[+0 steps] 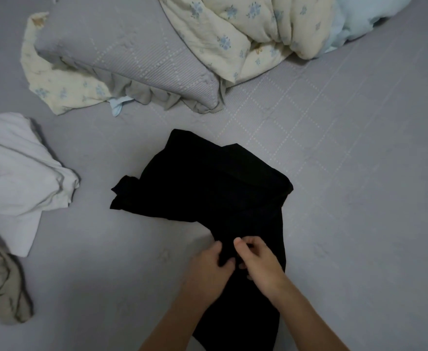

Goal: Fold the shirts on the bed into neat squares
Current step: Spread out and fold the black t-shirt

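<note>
A black shirt [208, 183] lies spread and partly folded in the middle of the grey bed [347, 173], its lower part running down toward me. My left hand [208, 272] and my right hand [258, 262] meet on the shirt's lower half, each pinching a bit of the black cloth between thumb and fingers. A white shirt [13, 173] lies crumpled at the left edge. Below it sits a beige-grey garment [2, 287], also crumpled.
A grey pillow [132, 51] lies at the back, on a cream floral cloth [56, 84]. A cream floral quilt [246, 29] with a light blue side [365, 19] is bunched at the back right. The bed's right side shows bare grey sheet.
</note>
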### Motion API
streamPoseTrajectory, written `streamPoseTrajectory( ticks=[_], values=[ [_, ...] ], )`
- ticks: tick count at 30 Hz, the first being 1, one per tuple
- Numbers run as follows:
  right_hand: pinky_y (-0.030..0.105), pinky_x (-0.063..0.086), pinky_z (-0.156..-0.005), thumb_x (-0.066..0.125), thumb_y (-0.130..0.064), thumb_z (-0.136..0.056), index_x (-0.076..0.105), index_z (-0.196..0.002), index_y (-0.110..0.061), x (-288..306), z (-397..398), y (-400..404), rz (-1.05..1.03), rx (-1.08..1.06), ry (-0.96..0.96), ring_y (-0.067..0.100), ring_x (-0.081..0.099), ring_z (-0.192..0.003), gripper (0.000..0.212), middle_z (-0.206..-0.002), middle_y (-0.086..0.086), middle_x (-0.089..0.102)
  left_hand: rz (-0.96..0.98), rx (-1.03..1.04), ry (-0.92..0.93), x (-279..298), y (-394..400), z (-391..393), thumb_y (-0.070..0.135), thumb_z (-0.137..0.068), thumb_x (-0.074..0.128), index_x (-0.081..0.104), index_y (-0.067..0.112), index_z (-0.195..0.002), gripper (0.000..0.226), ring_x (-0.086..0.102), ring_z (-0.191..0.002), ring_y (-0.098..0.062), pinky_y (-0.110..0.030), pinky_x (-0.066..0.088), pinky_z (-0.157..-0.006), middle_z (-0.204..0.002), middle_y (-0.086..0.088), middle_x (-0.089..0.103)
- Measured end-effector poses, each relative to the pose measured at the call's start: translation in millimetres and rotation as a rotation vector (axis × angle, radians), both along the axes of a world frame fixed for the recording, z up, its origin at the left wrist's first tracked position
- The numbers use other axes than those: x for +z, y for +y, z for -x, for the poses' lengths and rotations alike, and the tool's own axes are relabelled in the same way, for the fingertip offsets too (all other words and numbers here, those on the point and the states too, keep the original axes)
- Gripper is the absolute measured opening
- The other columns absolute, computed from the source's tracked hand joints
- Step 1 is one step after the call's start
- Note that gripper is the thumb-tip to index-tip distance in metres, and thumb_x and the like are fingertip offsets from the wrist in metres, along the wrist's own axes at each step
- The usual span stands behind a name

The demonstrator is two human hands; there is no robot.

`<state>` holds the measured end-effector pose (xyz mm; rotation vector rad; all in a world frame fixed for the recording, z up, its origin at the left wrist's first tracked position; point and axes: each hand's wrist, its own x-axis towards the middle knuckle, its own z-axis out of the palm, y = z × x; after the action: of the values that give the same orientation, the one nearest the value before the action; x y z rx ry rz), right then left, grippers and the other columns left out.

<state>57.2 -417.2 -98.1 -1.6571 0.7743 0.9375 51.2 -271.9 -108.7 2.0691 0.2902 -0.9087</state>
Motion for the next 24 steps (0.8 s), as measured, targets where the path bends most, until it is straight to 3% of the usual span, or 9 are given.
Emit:
streamPoseTrajectory(
  ticks=[3, 5, 7, 9, 11, 14, 16, 20, 24],
  values=[
    [0.014, 0.053, -0.071, 0.067, -0.052, -0.084, 0.056, -0.1, -0.047, 13, 8, -15, -0.117, -0.126, -0.026, -0.005, 0.067, -0.082, 0.02, -0.088, -0.025, 0.069, 0.386, 0.018, 0.056, 31, -34, 18, 0.035, -0.088, 0.06, 0.064, 0.037, -0.114, 0.026, 0.065, -0.094, 0.003, -0.023, 0.053, -0.085, -0.101, 0.018, 0.07],
    [0.03, 0.058, -0.075, 0.063, -0.02, -0.093, 0.067, -0.099, -0.03, 19, 9, -34, 0.029, -0.132, -0.113, 0.01, 0.071, -0.082, 0.013, -0.09, -0.006, 0.076, 0.529, 0.007, 0.152, 39, -53, 29, 0.029, -0.086, 0.063, 0.068, 0.035, -0.095, 0.011, 0.065, -0.086, 0.0, -0.024, 0.053, -0.079, -0.09, 0.014, 0.071],
    [0.034, 0.055, -0.079, 0.058, -0.006, -0.093, 0.069, -0.096, -0.019, 24, 11, -63, 0.209, -0.135, -0.169, 0.018, 0.069, -0.082, 0.017, -0.09, 0.001, 0.074, 0.538, 0.121, 0.179, 36, -60, 35, 0.018, -0.088, 0.063, 0.068, 0.032, -0.083, 0.016, 0.063, -0.072, -0.004, -0.024, 0.051, -0.071, -0.077, 0.01, 0.068],
    [0.033, 0.052, -0.075, 0.059, -0.006, -0.092, 0.068, -0.098, -0.018, 27, 16, -103, 0.305, -0.115, -0.165, 0.019, 0.068, -0.081, 0.017, -0.087, -0.002, 0.072, 0.37, 0.338, 0.068, 26, -54, 34, 0.006, -0.09, 0.061, 0.068, 0.023, -0.09, 0.019, 0.062, -0.073, -0.005, -0.024, 0.05, -0.074, -0.079, 0.009, 0.067],
    [0.033, 0.049, -0.068, 0.062, -0.012, -0.092, 0.068, -0.097, -0.016, 23, 25, -149, 0.404, 0.002, -0.106, 0.021, 0.066, -0.077, 0.009, -0.084, 0.0, 0.071, 0.044, 0.44, -0.093, 10, -37, 29, 0.007, -0.09, 0.063, 0.063, 0.02, -0.102, 0.018, 0.06, -0.086, -0.007, -0.028, 0.048, -0.084, -0.095, 0.006, 0.063],
    [0.034, 0.043, -0.063, 0.065, -0.02, -0.093, 0.067, -0.098, -0.008, 12, 44, -207, 0.579, 0.169, -0.004, 0.026, 0.06, -0.072, 0.013, -0.089, 0.015, 0.07, -0.311, 0.267, -0.019, -11, -15, 35, 0.032, -0.088, 0.067, 0.05, 0.022, -0.128, 0.045, 0.051, -0.114, -0.02, -0.039, 0.043, -0.101, -0.121, 0.001, 0.05],
    [0.038, 0.042, -0.067, 0.061, -0.021, -0.096, 0.066, -0.108, -0.006, 3, 59, -231, 0.678, 0.206, 0.017, 0.033, 0.06, -0.078, 0.02, -0.098, 0.021, 0.069, -0.416, 0.136, 0.044, -22, -13, 48, 0.045, -0.085, 0.067, 0.045, 0.023, -0.132, 0.057, 0.05, -0.118, -0.023, -0.039, 0.041, -0.101, -0.124, 0.001, 0.05],
    [0.043, 0.048, -0.082, 0.059, -0.015, -0.094, 0.059, -0.128, -0.004, -7, 70, -234, 0.766, 0.147, -0.006, 0.044, 0.061, -0.102, 0.036, -0.117, 0.027, 0.064, -0.096, 0.198, 0.157, -32, -15, 71, 0.035, -0.087, 0.07, 0.058, 0.022, -0.12, 0.038, 0.062, -0.084, -0.005, -0.023, 0.053, -0.074, -0.096, 0.014, 0.064],
    [0.052, 0.043, -0.1, 0.069, -0.026, -0.084, 0.049, -0.139, -0.013, -9, 62, -194, 0.824, 0.213, -0.109, 0.044, 0.052, -0.118, 0.059, -0.131, 0.024, 0.053, 0.133, 0.073, 0.312, -37, -23, 102, 0.044, -0.077, 0.074, 0.062, 0.042, -0.116, 0.041, 0.063, -0.1, 0.001, -0.028, 0.051, -0.096, -0.109, 0.02, 0.067]
  ],
)
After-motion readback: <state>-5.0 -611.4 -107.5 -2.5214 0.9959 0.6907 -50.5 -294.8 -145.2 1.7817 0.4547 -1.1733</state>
